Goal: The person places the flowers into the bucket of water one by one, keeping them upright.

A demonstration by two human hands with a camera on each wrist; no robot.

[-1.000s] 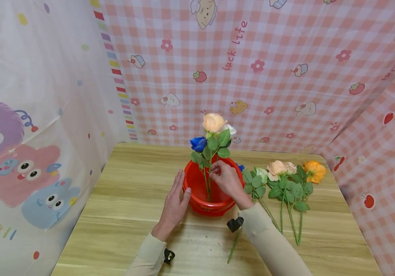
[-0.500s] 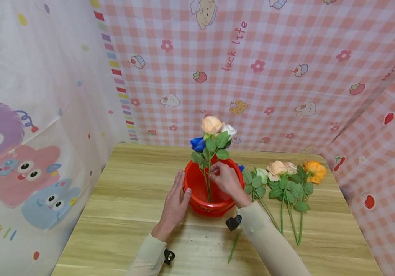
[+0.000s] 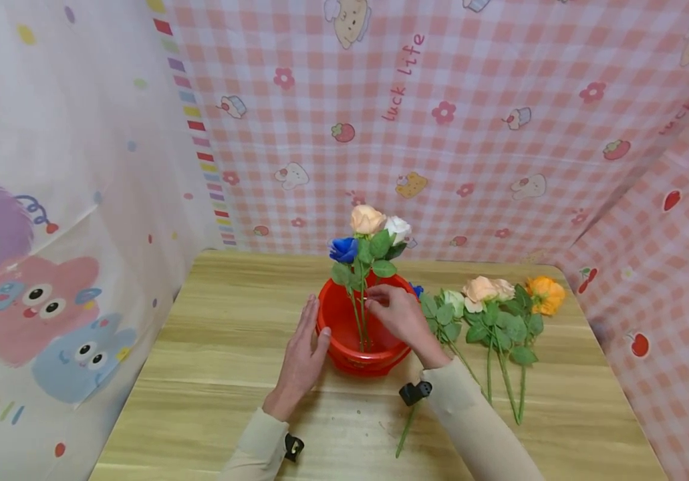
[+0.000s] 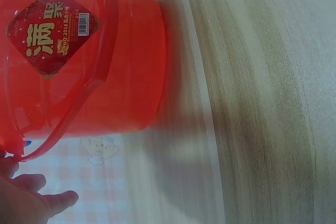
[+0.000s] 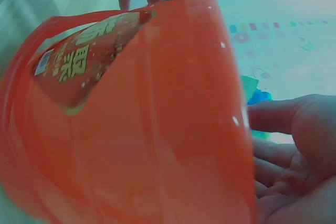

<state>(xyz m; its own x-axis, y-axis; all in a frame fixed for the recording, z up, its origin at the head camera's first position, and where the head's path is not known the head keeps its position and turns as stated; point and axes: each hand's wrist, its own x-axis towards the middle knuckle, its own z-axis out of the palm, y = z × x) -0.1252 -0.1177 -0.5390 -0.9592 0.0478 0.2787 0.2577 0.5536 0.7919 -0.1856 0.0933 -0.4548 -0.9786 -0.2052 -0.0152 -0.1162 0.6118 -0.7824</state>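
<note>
A red bucket point(image 3: 363, 364) holds a peach rose point(image 3: 367, 219), a blue rose point(image 3: 344, 250) and a white rose point(image 3: 398, 229), their heads standing above the rim. My right hand point(image 3: 403, 317) reaches over the bucket's right side and pinches the peach rose's stem between thumb and fingers. On the other side, my left hand point(image 3: 301, 354) rests against the rim, fingers straight and thumb spread. The left wrist view shows the bucket's handle point(image 4: 107, 30) and a printed label point(image 4: 51, 34). In the right wrist view the bucket wall hides part of the right hand.
To the right of the bucket lie several roses on the wooden table point(image 3: 218, 374), among them an orange rose point(image 3: 545, 295), a pale green rose point(image 3: 454, 302) and a peach bloom point(image 3: 480, 292). A patterned cloth point(image 3: 320, 120) hangs behind the table.
The peach rose has dropped slightly and shifted left, so more of the white rose shows behind it. Both hands stay almost in place; the head view has shifted a little.
</note>
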